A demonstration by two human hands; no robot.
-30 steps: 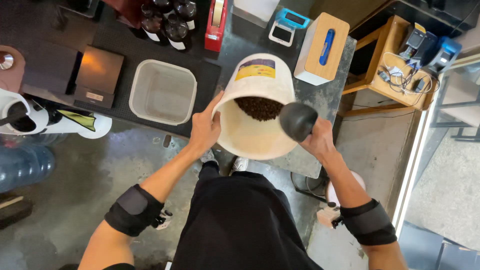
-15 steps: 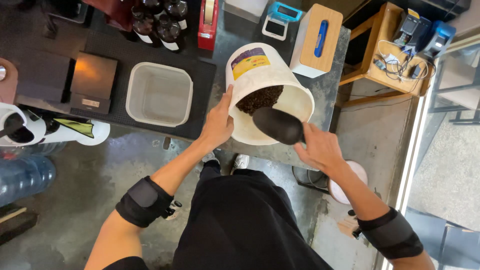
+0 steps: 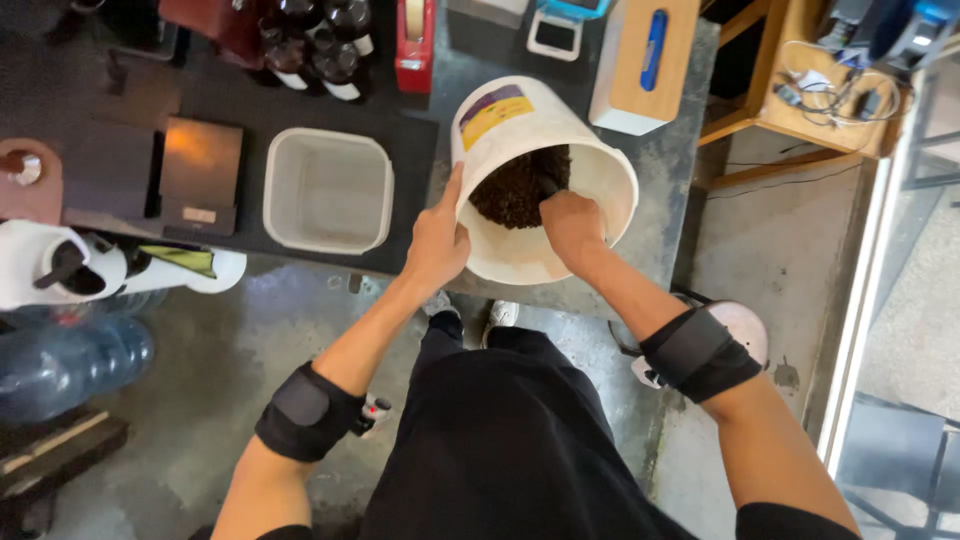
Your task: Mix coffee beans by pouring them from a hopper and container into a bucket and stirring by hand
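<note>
Clasping the tilted white bucket [image 3: 520,255] by its rim, left hand [image 3: 437,243] steadies it on the counter edge; right hand [image 3: 572,222], closed around a mostly hidden scoop, reaches inside among dark beans [image 3: 515,188].

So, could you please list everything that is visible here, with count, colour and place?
bucket: 1, white with a yellow and purple label, tilted at the counter edge
dark beans: 1 heap, dark brown, inside the bucket
square tub: 1, white, on the black mat left of the bucket
scale: 1, dark, left of the tub
bottles: several, dark, at the back of the counter
tape dispenser: 1, red, behind the bucket
wooden box: 1, light wood with a blue handle, right of the bucket
water bottle: 1, blue, on the floor at left
left hand: 1, on the bucket rim
right hand: 1, inside the bucket, closed on a scoop handle mostly hidden in the beans
</note>
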